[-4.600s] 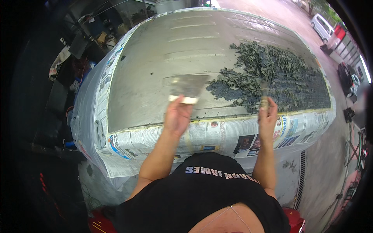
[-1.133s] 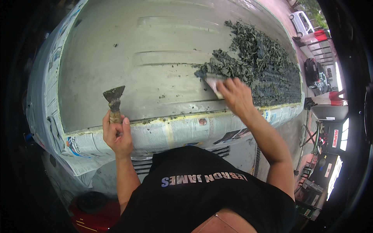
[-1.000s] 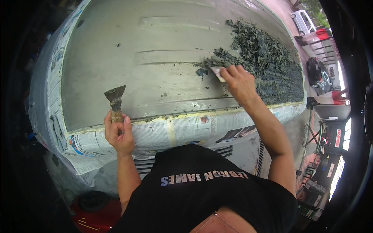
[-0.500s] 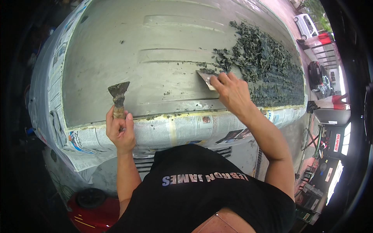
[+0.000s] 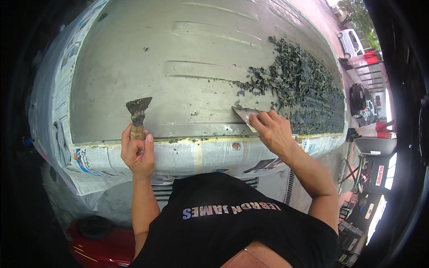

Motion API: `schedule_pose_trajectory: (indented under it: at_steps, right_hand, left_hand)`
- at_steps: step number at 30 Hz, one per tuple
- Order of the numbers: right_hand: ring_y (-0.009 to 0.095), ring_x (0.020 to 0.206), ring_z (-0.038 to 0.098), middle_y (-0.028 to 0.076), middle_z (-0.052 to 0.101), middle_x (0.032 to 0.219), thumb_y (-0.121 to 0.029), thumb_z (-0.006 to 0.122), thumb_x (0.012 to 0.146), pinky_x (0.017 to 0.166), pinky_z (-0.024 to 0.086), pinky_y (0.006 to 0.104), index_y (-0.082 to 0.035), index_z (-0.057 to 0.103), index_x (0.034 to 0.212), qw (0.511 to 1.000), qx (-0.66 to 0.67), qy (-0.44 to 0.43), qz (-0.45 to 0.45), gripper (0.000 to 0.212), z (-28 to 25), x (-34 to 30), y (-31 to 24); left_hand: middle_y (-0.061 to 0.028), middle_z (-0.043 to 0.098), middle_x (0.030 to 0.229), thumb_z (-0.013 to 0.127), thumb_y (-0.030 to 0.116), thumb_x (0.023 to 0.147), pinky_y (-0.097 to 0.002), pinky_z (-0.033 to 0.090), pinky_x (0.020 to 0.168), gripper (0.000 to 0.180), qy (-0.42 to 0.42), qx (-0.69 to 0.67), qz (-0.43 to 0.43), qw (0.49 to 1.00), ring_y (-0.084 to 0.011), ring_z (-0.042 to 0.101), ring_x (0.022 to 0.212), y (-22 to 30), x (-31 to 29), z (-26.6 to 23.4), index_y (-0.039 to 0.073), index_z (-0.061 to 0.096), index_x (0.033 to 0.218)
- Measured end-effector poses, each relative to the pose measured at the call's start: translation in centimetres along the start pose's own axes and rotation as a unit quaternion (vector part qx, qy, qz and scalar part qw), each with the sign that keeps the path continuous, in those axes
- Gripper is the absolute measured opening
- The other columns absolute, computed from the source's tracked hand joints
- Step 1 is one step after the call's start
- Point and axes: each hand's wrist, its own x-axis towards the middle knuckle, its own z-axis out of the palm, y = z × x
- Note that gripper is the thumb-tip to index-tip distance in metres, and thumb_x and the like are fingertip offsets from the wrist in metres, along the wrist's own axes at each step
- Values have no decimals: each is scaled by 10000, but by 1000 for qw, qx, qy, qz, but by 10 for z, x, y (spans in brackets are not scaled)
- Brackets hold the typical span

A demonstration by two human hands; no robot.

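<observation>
My left hand [image 5: 137, 154] is closed round the handle of a putty knife [image 5: 138, 107], whose dirty flared blade points away from me over the panel's near left part. In my right hand [image 5: 275, 131] is a flat, thin scraper [image 5: 244, 119], its edge against the metal near the front edge. Before me spreads a large grey-green vehicle panel [image 5: 129, 71] with raised ribs. Crumpled dark paint flakes [image 5: 299, 76] cover its right part, and smaller crumbs lie around the scraper.
Newspaper [image 5: 187, 154] and tape mask the panel's near and left edges, with plastic sheeting [image 5: 40, 111] beyond at the left. A red car [image 5: 107, 245] stands low left. At the right are a black car [image 5: 362, 102], a white van [image 5: 351, 43] and shelves of gear [image 5: 351, 232].
My right hand has drawn the scraper nearer to me, down toward the panel's front edge. My left hand holds the putty knife much as before. The whole view has shifted slightly.
</observation>
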Motion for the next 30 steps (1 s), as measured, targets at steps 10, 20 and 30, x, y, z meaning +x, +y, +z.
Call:
schedule_pose_trajectory:
  at_steps: [10, 20, 30]
  right_hand:
    - [224, 812, 631, 18, 598, 886, -38, 679, 771, 563, 550, 351, -150, 622, 1141, 998, -53, -18, -27, 390, 6, 12, 56]
    - [212, 839, 627, 58, 622, 997, -71, 648, 828, 554, 557, 335, -123, 573, 1303, 996, -78, -27, -38, 484, 9, 29, 41]
    - [250, 878, 676, 84, 641, 1006, -110, 613, 877, 578, 575, 376, -85, 591, 1269, 995, -62, -72, -17, 393, -3, 50, 50]
  left_hand:
    - [-294, 626, 1247, 726, -37, 876, -319, 557, 770, 328, -20, 8, -3, 1000, -227, 702, 885, 2, 3, 2, 25, 476, 672]
    - [-292, 627, 1255, 739, -21, 870, -320, 552, 763, 313, -39, 3, -8, 999, -230, 707, 876, 3, 1, 1, 21, 497, 675]
    - [-303, 615, 1268, 734, -18, 873, -319, 559, 773, 315, -43, 18, -8, 999, -241, 711, 900, 2, 1, -2, 21, 495, 671]
